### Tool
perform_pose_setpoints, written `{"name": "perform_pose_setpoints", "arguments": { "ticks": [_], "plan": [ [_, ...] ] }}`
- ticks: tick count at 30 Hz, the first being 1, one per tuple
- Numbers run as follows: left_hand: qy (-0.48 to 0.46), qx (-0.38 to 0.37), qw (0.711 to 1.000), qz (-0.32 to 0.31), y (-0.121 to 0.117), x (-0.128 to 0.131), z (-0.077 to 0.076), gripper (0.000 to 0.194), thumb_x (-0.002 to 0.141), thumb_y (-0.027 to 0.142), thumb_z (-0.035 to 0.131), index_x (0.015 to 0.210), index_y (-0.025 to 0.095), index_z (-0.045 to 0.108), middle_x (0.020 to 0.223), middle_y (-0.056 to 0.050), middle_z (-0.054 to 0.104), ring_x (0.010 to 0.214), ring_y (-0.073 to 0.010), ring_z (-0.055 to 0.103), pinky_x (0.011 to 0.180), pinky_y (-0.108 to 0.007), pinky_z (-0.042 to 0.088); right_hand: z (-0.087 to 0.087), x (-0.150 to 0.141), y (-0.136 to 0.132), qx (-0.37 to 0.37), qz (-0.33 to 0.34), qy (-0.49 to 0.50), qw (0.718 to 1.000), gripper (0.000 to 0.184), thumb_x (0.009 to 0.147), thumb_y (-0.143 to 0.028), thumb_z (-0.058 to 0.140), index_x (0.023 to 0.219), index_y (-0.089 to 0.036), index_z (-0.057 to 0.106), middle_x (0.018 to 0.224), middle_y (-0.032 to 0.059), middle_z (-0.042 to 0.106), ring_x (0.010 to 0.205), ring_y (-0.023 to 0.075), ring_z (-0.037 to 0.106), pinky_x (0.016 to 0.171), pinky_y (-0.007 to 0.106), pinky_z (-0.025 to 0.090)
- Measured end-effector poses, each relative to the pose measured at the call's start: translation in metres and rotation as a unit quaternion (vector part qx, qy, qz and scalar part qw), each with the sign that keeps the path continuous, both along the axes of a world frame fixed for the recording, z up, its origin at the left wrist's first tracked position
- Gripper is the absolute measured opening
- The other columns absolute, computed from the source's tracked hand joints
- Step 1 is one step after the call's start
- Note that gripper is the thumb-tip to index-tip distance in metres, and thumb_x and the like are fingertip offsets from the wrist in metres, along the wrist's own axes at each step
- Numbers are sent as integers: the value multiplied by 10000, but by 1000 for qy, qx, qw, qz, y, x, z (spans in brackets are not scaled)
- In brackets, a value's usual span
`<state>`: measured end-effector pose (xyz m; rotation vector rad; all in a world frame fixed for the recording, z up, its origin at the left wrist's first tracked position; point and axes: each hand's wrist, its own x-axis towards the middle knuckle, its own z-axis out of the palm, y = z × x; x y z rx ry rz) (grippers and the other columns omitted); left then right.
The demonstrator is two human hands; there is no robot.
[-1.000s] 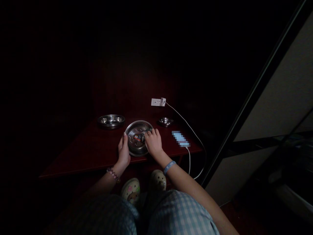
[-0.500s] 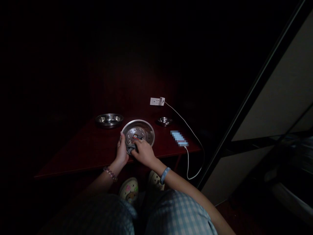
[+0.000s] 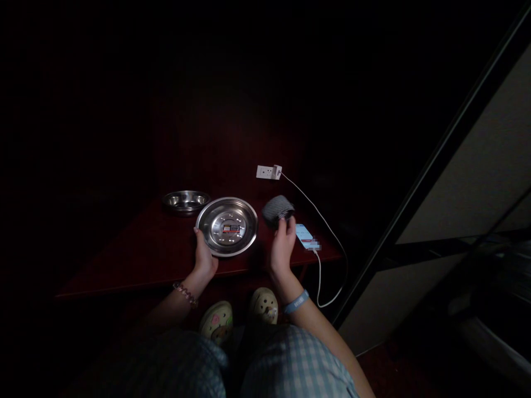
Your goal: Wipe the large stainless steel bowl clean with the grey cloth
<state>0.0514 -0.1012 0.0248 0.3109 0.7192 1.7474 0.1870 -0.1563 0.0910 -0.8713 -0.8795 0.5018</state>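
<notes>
My left hand (image 3: 204,255) grips the near left rim of a shiny steel bowl (image 3: 213,232), thumb over the edge. The bowl is tilted toward me and has a dark label on its inside bottom. To its right, my right hand (image 3: 284,243) pinches a grey cloth (image 3: 277,208) between thumb and fingers, apart from the bowl. The cloth hangs over the spot where a small steel bowl stood, and hides it. Another steel bowl (image 3: 186,203) stands at the back left on the dark red table (image 3: 136,254).
A lit phone (image 3: 307,236) lies right of my right hand. Its white cable (image 3: 319,279) loops past the table's right edge and up to a charger in the wall socket (image 3: 265,172). Below the table's front edge are my clogs (image 3: 264,305). A pale panel (image 3: 460,182) stands at the right.
My right hand has lifted the cloth out of the bowl and moved it right. My left hand still holds the bowl, which has shifted slightly left and shows its whole label.
</notes>
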Motion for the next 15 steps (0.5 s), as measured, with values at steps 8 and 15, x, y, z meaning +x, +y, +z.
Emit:
{"name": "perform_pose_setpoints", "arguments": {
  "ticks": [8,15],
  "plan": [
    [-20,3,1000,-11,1,-4,-3,515,986,545,322,1222,248,671,1384,-71,620,1336,-210,518,1070,-378,448,-54,29,23,-136,-50,-429,892,349,877,-221,462,1171,-236,649,1262,82,650,1251,241,508,1146,511,265],
    [-24,2,999,-24,2,-5,-4,426,986,440,347,1214,249,652,1331,-57,647,1297,-231,549,1014,-393,502,-73,7,28,-209,64,-535,816,404,993,-338,408,1360,-274,562,1432,77,571,1400,239,427,1205,590,102]
  ]
}}
